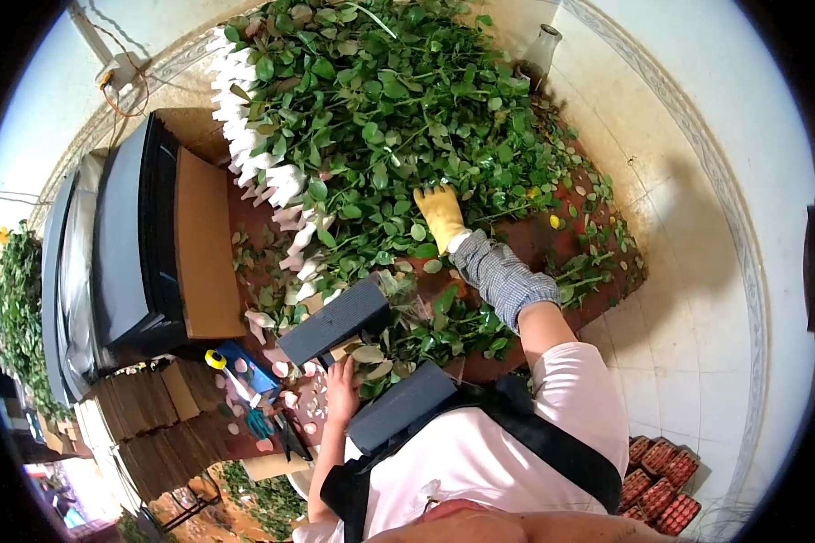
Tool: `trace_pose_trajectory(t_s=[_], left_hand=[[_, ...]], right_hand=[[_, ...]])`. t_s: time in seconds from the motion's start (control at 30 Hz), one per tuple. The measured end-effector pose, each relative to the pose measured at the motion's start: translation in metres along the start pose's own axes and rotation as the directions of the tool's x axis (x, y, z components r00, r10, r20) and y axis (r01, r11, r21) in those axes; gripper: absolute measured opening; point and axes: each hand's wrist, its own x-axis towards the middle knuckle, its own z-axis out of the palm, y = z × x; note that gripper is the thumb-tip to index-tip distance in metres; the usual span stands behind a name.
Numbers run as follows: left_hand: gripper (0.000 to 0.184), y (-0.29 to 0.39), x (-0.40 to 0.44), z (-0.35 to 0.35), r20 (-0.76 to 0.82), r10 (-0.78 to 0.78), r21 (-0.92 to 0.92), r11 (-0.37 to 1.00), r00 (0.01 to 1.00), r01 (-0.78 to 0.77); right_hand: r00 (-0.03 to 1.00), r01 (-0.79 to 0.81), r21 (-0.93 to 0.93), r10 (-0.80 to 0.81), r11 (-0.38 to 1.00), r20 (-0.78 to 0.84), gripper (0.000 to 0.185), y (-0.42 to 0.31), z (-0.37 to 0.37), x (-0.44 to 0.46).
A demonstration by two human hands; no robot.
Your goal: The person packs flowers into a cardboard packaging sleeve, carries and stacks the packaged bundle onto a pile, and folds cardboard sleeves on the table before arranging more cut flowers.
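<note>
A large heap of leafy green rose stems covers the table, with white-wrapped heads along its left side. My right hand, in a yellow glove and grey checked sleeve, reaches onto the heap; its fingers look spread on the leaves, and their tips are partly hidden. Bare and with fingers stretched out, my left hand rests between two dark ridged blocks, the farther block and the nearer block. Its fingertips are near the farther block's lower edge. Loose leaves lie to its right.
Left of the heap stands a stack of dark sheets beside a brown cardboard panel. Scissors with teal handles, a yellow-ended tool and folded cardboard lie nearer. Red patterned packs sit on the floor at right.
</note>
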Motion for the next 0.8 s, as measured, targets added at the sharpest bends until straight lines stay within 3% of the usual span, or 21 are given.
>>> trace_pose_trajectory(t_s=[0.03,0.13,0.17,0.2,0.27,0.3,0.33,0.4,0.43,0.47,0.53,0.6,0.67,0.73,0.8], left_hand=[[0.065,-0.001,-0.001,0.001,0.013,-0.003,0.004,1.0,1.0,0.003],[0.064,-0.005,-0.001,0.003,-0.022,0.036,0.01,0.999,0.999,-0.035],[0.064,-0.006,-0.001,0.003,-0.027,0.033,0.008,0.999,0.999,-0.033],[0.063,-0.007,-0.002,0.004,-0.019,0.02,0.005,1.0,1.0,-0.02],[0.062,-0.006,-0.002,0.005,-0.025,0.015,0.012,1.0,1.0,-0.015],[0.063,-0.006,-0.002,0.006,-0.028,0.017,0.021,1.0,0.999,-0.016],[0.063,-0.007,-0.003,0.006,-0.026,0.019,0.032,0.999,0.999,-0.018],[0.065,-0.007,-0.003,0.005,-0.029,0.025,0.055,0.998,0.999,-0.024],[0.066,-0.007,-0.003,0.003,-0.016,0.019,0.052,0.998,1.0,-0.018],[0.066,-0.005,-0.002,0.004,-0.014,0.004,0.043,0.999,1.0,-0.004],[0.067,-0.004,-0.003,0.005,-0.021,-0.018,0.056,0.998,1.0,0.02],[0.065,-0.001,-0.003,0.001,-0.006,-0.034,0.061,0.998,0.999,0.034],[0.064,-0.008,-0.004,0.007,-0.048,-0.007,0.002,1.0,0.999,0.007],[0.065,-0.006,-0.004,0.007,-0.063,-0.016,0.021,1.0,0.998,0.017],[0.067,-0.008,-0.005,0.007,-0.048,-0.022,0.008,1.0,0.999,0.022]], right_hand=[[0.996,0.006,-0.021,-0.007,1.0,-0.092,0.038,0.005,0.001,-0.007],[0.998,0.051,0.195,-0.058,0.979,0.029,0.04,0.026,-0.012,0.011],[0.999,-0.003,0.296,0.013,0.955,-0.032,0.046,0.029,-0.049,0.009],[0.929,0.081,0.279,0.029,0.957,-0.37,0.055,0.036,-0.071,0.005],[0.873,0.033,0.17,0.054,0.985,-0.484,0.065,0.047,-0.108,0.01],[0.902,0.016,0.303,0.117,0.953,-0.416,0.068,0.046,-0.127,0.003],[0.997,-0.061,0.225,0.072,0.973,-0.04,0.068,0.048,-0.155,0.004],[0.977,-0.072,0.25,0.019,0.965,0.211,0.067,0.056,-0.118,0.022],[0.998,-0.065,0.294,0.067,0.954,0.006,0.062,0.057,-0.118,0.021],[0.953,0.0,0.547,0.166,0.837,-0.254,0.05,0.057,-0.117,0.017],[0.9,-0.021,0.34,0.166,0.94,-0.402,0.042,0.064,-0.16,0.018],[0.889,0.135,0.317,0.026,0.939,-0.456,0.038,0.069,-0.147,0.02],[0.783,0.174,0.35,0.086,0.921,-0.616,0.039,0.074,-0.178,0.005],[0.828,0.075,0.127,0.009,0.989,-0.561,0.031,0.085,-0.227,-0.016],[0.832,0.341,0.47,-0.029,0.814,-0.554,0.032,0.097,-0.247,-0.039]])
